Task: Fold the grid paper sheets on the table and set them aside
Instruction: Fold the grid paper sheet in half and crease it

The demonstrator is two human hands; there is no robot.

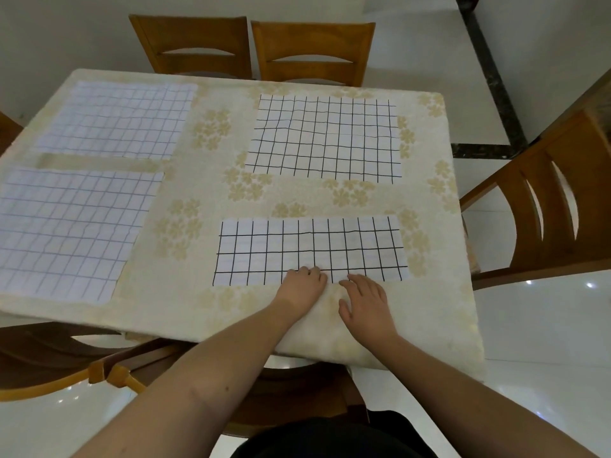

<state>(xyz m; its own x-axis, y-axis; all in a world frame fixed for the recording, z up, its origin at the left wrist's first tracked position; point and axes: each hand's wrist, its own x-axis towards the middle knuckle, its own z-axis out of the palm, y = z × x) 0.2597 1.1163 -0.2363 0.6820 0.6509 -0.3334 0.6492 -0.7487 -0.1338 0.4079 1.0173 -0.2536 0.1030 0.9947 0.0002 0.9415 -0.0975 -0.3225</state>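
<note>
- Near-left sheet: a grid paper sheet with faint bluish lines lay flat and unfolded at the left edge of the table, its near corner close to the table's front edge.
- Far-left sheet: a second pale-lined sheet lay flat behind the first, apart from it, with a strip of the floral tablecloth showing between them.
- Left hand: it rested palm down at the near edge of the folded sheet, its fingertips curled onto the paper; it pressed rather than clasped, and nothing was held.
- Folded sheet: a black-lined sheet lay at the near right of the table as a long, narrow band, about half the depth of the sheet behind it; its near edge ran under both sets of fingertips.
- Far-right sheet: a black-lined sheet lay flat and full-sized behind the folded one, well apart from it.
- Right hand: it lay flat just beside the left hand, fingers spread loosely and extended, with the tips touching the near edge of the folded sheet; it gripped nothing.
- Chairs: two wooden chairs stood at the far side, and another chair stood at the right.
</note>
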